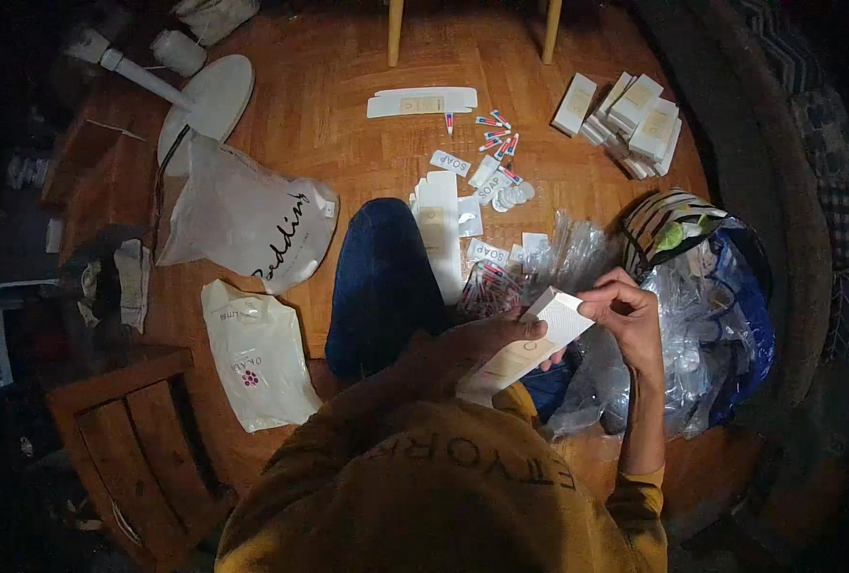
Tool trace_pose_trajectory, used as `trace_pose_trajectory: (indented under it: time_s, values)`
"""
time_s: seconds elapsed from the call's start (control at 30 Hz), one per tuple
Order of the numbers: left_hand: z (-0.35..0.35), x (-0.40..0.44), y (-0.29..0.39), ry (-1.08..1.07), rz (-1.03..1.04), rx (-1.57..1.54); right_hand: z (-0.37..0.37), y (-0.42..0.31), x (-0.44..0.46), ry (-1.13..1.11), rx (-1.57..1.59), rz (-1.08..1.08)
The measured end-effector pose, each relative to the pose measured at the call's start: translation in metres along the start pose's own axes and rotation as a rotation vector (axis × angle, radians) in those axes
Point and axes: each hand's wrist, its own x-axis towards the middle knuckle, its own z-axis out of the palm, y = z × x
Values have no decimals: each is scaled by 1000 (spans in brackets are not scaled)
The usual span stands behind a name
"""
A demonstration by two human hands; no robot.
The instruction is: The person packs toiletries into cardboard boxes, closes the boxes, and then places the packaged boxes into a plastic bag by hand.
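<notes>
A slim white cardboard box [518, 361] with a beige label is tilted up in front of my body. My left hand [482, 339] is closed around it, with the thumb lying across its upper face. At the box's upper end, the bent fingers of my right hand [631, 310] pinch the edge or end flap. A clear bag of small toothpaste tubes [491, 289] lies just beyond the box. Further off are packets marked SOAP [489, 184], loose toothpaste tubes [494, 135], round white discs [512, 197] and flattened white boxes [437, 234].
Finished-looking white boxes [639, 115] are piled at the far right. A bag of clear plastic wrappers [672, 334] sits by my right arm. Plastic bags [252, 220] and a wooden stool [138, 439] are on the left. Another flat box [422, 102] lies ahead, before chair legs [395, 33].
</notes>
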Motion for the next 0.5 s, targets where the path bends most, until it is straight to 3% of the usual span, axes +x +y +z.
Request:
trace_pose_trajectory:
  time_s: [0.2, 0.5]
  values:
    - [-3, 2, -3, -75, 1, -33, 4, -5, -1, 21, -2, 45]
    - [19, -14, 13, 119, -37, -16, -1, 10, -6, 15, 4, 46]
